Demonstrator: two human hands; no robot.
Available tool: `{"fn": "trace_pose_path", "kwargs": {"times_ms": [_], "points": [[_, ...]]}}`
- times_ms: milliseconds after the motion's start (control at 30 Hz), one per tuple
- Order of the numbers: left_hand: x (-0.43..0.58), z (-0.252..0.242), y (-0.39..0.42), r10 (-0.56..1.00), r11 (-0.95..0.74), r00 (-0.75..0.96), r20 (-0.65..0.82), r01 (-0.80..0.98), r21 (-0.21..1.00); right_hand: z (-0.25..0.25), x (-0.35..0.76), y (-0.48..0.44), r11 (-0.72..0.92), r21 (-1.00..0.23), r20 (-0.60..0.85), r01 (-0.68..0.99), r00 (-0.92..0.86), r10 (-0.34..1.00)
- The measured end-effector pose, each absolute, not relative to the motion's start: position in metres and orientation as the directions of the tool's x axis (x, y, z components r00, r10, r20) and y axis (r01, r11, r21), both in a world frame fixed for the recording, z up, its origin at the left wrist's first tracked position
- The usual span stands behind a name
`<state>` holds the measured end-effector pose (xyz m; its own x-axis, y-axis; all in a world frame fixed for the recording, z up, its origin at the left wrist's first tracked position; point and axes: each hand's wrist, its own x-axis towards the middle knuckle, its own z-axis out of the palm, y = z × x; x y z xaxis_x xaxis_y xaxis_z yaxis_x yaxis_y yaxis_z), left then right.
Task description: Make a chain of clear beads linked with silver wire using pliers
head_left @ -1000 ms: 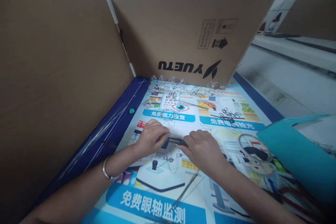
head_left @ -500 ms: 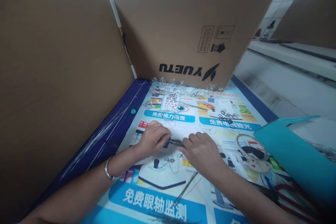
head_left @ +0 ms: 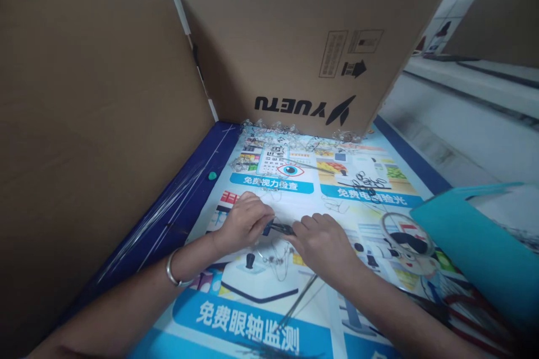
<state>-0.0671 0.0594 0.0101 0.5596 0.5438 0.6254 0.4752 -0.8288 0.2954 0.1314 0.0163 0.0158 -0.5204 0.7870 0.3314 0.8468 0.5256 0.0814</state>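
My right hand is closed around a pair of dark pliers, whose jaws point left. Facing it, my left hand pinches with thumb and forefinger right at the tips of the jaws. A thin wire chain with small loops dangles beneath both hands, over the printed sheet. Its upper end seems to run up to my left fingers, where the pinched part is too small to make out clearly. Below the right hand lies a bundle of straight thin wires.
Cardboard panels stand along the left and back. Several clear, wiry pieces line the back edge. Dark wire loops lie right of centre, a green lump at left. A teal folder sits at right. More dark wires lie in front.
The dangling wire chain has swayed slightly. Both hands and the pliers keep nearly the same place, and the camera view has tilted a little.
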Motion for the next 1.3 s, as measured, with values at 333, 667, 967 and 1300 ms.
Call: {"fn": "trace_pose_path", "kwargs": {"times_ms": [333,667,967,1300], "points": [[-0.064,0.013,0.057,0.547,-0.819,0.525,0.653,0.499,0.285,0.017,0.129,0.011,0.491,0.112,0.329,0.864,-0.499,0.802],[-0.065,0.011,0.058,0.565,-0.813,0.523,0.639,0.485,0.322,0.015,0.13,0.014,0.503,0.055,0.316,0.862,-0.493,0.81],[-0.066,0.009,0.058,0.552,-0.824,0.559,0.619,0.482,0.3,0.006,0.131,0.014,0.52,0.062,0.365,0.852,-0.504,0.783],[-0.071,0.008,0.061,0.53,-0.838,0.554,0.642,0.459,0.296,0.019,0.137,0.016,0.487,0.08,0.381,0.87,-0.478,0.791]]}}
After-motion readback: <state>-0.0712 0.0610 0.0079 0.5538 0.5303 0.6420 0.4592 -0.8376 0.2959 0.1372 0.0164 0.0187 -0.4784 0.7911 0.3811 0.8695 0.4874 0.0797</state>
